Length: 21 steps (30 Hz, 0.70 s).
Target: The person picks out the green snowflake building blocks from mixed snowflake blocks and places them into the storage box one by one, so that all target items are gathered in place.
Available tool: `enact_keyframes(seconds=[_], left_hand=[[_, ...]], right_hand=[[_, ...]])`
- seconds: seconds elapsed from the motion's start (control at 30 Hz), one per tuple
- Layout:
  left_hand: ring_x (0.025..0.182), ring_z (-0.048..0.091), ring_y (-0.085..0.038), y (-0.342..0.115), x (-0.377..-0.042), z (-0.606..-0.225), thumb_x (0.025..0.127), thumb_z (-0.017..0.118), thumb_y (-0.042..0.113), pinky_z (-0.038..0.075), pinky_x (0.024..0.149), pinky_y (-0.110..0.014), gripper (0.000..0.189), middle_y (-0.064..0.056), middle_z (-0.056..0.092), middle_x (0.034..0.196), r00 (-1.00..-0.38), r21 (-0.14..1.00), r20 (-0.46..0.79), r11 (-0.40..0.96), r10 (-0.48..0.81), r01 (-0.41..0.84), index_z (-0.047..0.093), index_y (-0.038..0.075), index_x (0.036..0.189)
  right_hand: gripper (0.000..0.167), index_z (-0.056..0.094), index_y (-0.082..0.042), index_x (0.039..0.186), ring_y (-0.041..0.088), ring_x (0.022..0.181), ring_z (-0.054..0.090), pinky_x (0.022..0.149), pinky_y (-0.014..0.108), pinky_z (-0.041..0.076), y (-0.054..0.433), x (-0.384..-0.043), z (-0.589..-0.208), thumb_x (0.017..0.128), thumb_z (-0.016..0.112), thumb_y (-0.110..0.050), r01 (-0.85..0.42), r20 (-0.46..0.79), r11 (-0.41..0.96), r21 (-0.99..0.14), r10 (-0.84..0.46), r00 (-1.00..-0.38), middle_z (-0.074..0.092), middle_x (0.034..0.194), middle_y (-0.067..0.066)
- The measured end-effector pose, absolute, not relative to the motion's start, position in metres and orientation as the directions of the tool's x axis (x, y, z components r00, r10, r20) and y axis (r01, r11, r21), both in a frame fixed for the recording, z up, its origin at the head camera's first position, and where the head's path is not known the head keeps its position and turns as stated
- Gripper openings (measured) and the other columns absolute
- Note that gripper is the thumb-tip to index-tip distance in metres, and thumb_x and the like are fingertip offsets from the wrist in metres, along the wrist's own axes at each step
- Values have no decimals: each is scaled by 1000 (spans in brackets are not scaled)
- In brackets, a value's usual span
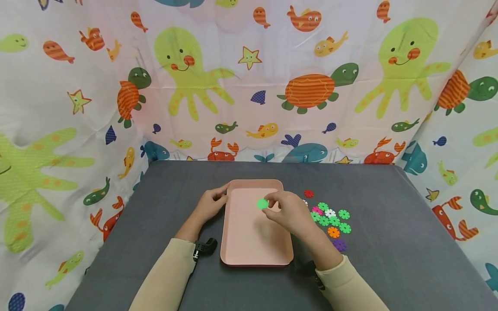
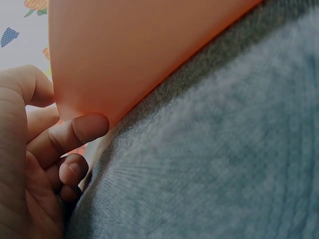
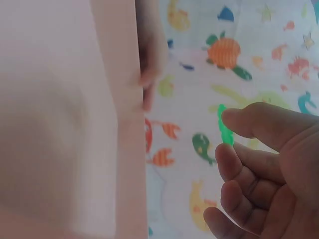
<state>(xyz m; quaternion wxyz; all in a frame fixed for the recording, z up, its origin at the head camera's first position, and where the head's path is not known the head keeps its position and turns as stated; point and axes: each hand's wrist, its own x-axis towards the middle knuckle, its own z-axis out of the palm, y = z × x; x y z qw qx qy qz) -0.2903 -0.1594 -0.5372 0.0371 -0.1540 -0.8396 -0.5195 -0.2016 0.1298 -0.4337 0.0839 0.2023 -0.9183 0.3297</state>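
Note:
A pink rectangular tray lies on the grey cloth. My left hand is at its far left side and holds it by the rim; in the left wrist view the fingers lie against the outer wall. Above the far right part of the tray, my right hand pinches a green notched plastic disc between thumb and fingertips. Seen edge-on in the right wrist view, the disc stands apart from the tray wall.
To the right of the tray lies a loose group of notched discs: several green discs, an orange disc, a purple disc, a red disc, and white and pink ones. A patterned curtain hangs behind the table.

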Motion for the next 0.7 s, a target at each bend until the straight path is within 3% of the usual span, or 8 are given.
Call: enact_keyframes(seconds=[0.2, 0.47, 0.7], left_hand=[[58, 46, -14, -159, -291, -538, 97, 63, 11, 36, 56, -28, 47, 1, 52, 64, -952, 858, 220, 423, 213, 292, 62, 14, 144], [56, 42, -13, -160, -291, -539, 99, 62, 12, 35, 56, -28, 46, 2, 47, 61, -951, 860, 224, 415, 214, 297, 62, 13, 144], [57, 45, -12, -160, -290, -539, 97, 64, 10, 37, 58, -29, 46, 3, 49, 62, -949, 863, 231, 406, 213, 301, 63, 11, 143]], right_hand=[[17, 80, -18, 100, 10, 65, 49, 51, 27, 42, 108, -190, -438, 86, 85, -25, -472, 260, 672, -570, -398, -880, 60, 79, -17], [18, 78, -17, 96, 6, 64, 49, 56, 25, 43, 83, -179, -455, 84, 85, -27, -521, 175, 657, -546, -519, -837, 57, 75, -13], [20, 79, -16, 94, 3, 66, 49, 60, 22, 42, 67, -172, -477, 80, 88, -28, -614, 113, 645, -455, -642, -759, 55, 71, -14]])
